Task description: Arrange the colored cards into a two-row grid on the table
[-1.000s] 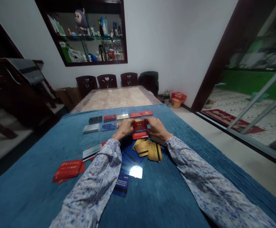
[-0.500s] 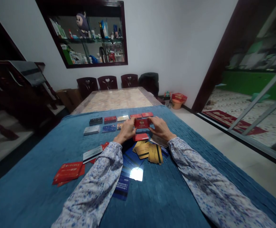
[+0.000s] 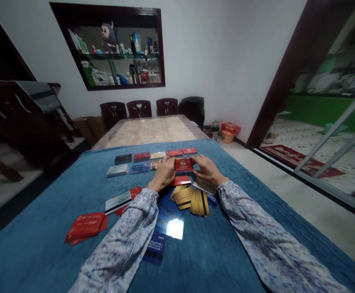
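Both my hands hold one red card (image 3: 184, 164) by its short ends, just above the blue cloth (image 3: 73, 191). My left hand (image 3: 165, 173) pinches its left end and my right hand (image 3: 207, 169) pinches its right end. Beyond it lie two short rows of cards: a dark card (image 3: 123, 158), a red card (image 3: 142, 156), a pale card (image 3: 158, 155) and two more red cards (image 3: 189, 151) at the back, a white card (image 3: 117, 170) and a blue card (image 3: 140, 169) in front. Another red card (image 3: 181, 180) lies under my hands.
Gold cards (image 3: 192, 198) and dark blue cards (image 3: 165, 215) are spread between my forearms. A red stack (image 3: 86, 226) and a white striped card (image 3: 118, 202) lie at the left. Beyond the cloth are a marble table (image 3: 148, 130), chairs (image 3: 139, 108) and a wall cabinet (image 3: 116, 49).
The red card stayed held between both hands and shifted slightly right and down toward the second row. The view tilted a little, so everything sits lower in the picture.
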The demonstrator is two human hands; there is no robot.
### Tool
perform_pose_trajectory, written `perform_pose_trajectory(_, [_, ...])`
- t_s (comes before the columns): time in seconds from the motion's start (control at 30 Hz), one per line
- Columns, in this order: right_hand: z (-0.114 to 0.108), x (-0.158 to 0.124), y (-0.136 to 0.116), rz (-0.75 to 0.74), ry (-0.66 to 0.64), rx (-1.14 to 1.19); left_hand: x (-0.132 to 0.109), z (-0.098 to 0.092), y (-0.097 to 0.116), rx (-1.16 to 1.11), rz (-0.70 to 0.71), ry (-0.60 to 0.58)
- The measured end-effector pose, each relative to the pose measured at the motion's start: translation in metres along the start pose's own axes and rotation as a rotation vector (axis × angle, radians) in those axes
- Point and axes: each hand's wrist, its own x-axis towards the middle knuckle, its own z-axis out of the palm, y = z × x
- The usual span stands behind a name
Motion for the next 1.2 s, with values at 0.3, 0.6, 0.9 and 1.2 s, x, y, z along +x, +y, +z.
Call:
perform_pose_trajectory(0.3, [-0.002, 0.003, 0.014, -0.096, -0.058, -0.023, -0.001, -0.010, 0.009, 0.060, 0.030, -0.094])
perform_pose_trajectory(0.6, [-0.017, 0.018, 0.023, -0.040, -0.182, -0.080, 0.020, -0.011, 0.007, 0.000, 0.045, -0.133])
perform_pose_trajectory(0.9, [-0.033, 0.042, 0.034, 0.003, -0.266, -0.147, 0.049, -0.003, 0.004, -0.024, -0.019, -0.112])
perform_pose_trajectory(1.2, [-0.043, 0.067, 0.051, 0.021, -0.296, -0.196, 0.085, -0.006, 0.002, -0.012, -0.013, -0.169])
